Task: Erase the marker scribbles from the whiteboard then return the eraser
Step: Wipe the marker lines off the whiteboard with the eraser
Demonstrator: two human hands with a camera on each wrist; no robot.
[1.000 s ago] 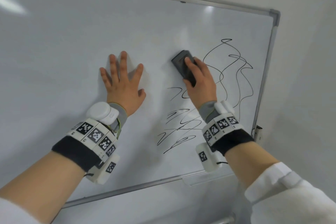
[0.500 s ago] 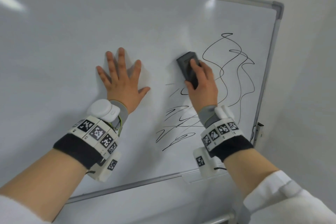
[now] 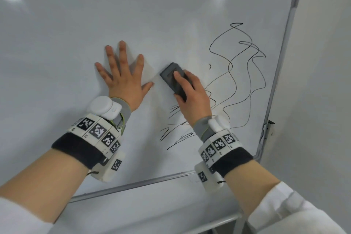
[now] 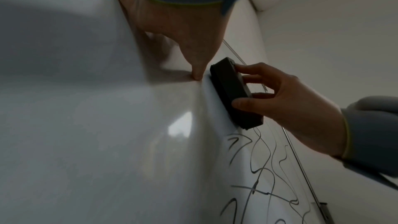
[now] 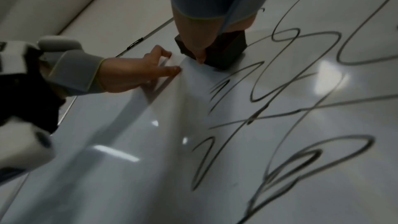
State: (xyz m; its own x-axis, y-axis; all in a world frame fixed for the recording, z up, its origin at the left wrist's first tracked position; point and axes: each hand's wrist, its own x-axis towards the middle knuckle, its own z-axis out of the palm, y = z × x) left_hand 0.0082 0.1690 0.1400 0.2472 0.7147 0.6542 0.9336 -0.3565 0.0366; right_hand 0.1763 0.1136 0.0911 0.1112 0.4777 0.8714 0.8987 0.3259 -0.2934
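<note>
whiteboard [image 3: 76, 15], tilted in head view, grey metal frame along the right and bottom edges. black marker scribbles [image 3: 245, 66] fill its right part: tall loops upper right, tight zigzags lower down by the right wrist. one small stray tick sits apart, just right of the eraser.

step in hand, by my reading: erasing, early to middle. most of the ink is still on the board; the return of the eraser is not yet due. next move likely calls for firm flat pressure and sweeps rightward and downward across the loops, then the zigzags under the wrist.

left hand [image 3: 123, 80]: fingers spread wide and straight, palm flat against the bare board left of the ink, holding nothing, apparently bracing. its thumb tip lies just beside the eraser's edge; left wrist view shows them near, contact unclear.

right hand [image 3: 191, 97]: fingers curled over the eraser's top, thumb along its side, pressing it on the board.

eraser [image 3: 173, 80]: dark grey block, felt face flat on the board, at the left margin of the scribbles.
</note>
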